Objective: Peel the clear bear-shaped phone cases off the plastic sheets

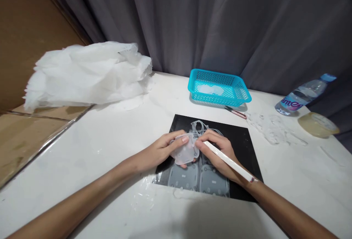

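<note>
My left hand (pixel 172 145) grips a translucent rounded-square silicone piece (pixel 184 154), thumb on top and fingers beneath. In my right hand (pixel 218 149) is a slim white pen-like tool (pixel 229 162), held like a pencil; its tip is hidden by my fingers at the piece's right edge. Both hands are over a black mat (pixel 243 158). Lying on the mat under them is a translucent sheet (pixel 183 177) with similar rounded-square shapes. Thin clear strips of trimmings (pixel 198 126) curl up just beyond my fingers.
A blue basket (pixel 220 99) holding some translucent pieces stands at the back. Beside it lie a tweezer-like tool (pixel 235 112) and clear scraps (pixel 272 127). On the right are a water bottle (pixel 304 94) and a tape roll (pixel 318 124). White sheeting (pixel 88 76) is heaped at left, near cardboard (pixel 30 132).
</note>
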{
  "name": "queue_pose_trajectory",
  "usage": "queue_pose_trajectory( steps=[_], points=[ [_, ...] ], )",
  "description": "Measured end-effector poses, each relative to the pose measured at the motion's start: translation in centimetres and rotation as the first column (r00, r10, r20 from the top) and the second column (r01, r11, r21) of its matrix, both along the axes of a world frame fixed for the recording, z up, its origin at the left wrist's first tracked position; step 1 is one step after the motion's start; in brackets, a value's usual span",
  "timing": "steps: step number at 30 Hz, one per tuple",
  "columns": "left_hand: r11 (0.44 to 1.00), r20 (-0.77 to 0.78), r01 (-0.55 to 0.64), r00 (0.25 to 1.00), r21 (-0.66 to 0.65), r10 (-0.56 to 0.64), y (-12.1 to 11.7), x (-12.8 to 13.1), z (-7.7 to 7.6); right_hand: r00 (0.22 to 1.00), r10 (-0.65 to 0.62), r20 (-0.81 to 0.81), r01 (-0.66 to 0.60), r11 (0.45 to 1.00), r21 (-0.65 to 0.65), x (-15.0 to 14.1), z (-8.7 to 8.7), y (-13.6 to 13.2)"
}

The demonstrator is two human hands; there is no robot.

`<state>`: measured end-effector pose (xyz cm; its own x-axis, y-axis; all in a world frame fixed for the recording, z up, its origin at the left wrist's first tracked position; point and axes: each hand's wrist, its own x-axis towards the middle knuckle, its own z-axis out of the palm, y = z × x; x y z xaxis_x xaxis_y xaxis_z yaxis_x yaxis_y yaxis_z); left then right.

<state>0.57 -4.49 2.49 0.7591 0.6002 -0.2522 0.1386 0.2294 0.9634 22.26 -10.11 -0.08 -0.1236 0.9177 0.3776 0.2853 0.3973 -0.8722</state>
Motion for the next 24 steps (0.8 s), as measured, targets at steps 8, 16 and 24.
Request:
queue_pose_trajectory(
  steps=[8, 16, 24],
  points=[
    [0.985, 0.099, -0.013, 0.995, -0.175, 0.031, -0.06, -0.07, -0.44, 0.999, -0.015, -0.038, 0.013, 0.999, -0.053, 0.02, 0.01, 0.16],
    [0.977, 0.095, -0.026, 0.994, -0.213, 0.047, 0.05, 0.12, -0.87, 0.997, -0.028, -0.067, 0.022, 0.996, -0.087, 0.09, -0.06, 0.17],
    [0.982, 0.107, -0.015, 0.994, -0.188, 0.035, -0.02, 0.34, -0.58, 0.995, -0.034, -0.095, 0.023, 0.993, -0.114, 0.11, -0.35, 0.27]
  ],
)
